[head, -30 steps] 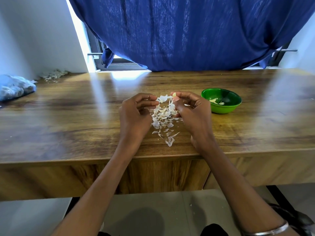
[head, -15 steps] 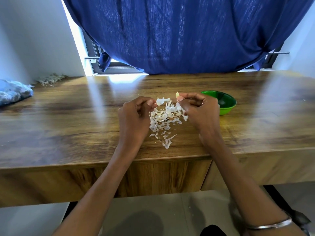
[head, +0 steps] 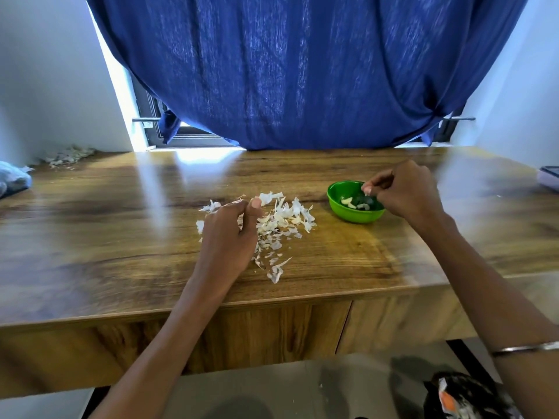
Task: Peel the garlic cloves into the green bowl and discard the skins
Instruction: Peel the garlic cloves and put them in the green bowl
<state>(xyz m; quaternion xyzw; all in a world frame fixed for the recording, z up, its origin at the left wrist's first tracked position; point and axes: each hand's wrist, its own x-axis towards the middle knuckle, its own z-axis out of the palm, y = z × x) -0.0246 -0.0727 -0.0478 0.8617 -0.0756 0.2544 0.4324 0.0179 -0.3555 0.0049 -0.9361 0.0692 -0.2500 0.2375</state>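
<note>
The green bowl (head: pixel 338 207) stands on the wooden table, right of centre, with a few peeled garlic cloves (head: pixel 348 202) inside. My right hand (head: pixel 405 192) hovers over the bowl's right rim with its fingertips bunched and pointing down. Blur hides whether a clove is still between them. A pile of white garlic skins (head: pixel 284 219) lies in the middle of the table. My left hand (head: pixel 230 234) rests on the pile's left side, fingers curled, the thumb pressed to the forefinger on a flake of skin.
A blue curtain (head: pixel 302 71) hangs behind the table's far edge. A second heap of skins (head: pixel 69 155) lies at the far left corner beside a pale blue bag (head: pixel 12 179). A flat lilac object (head: pixel 549 178) sits at the right edge.
My right hand has moved right, from beside the left hand to above the green bowl, taking the clove along. My left hand has dropped onto the skin pile.
</note>
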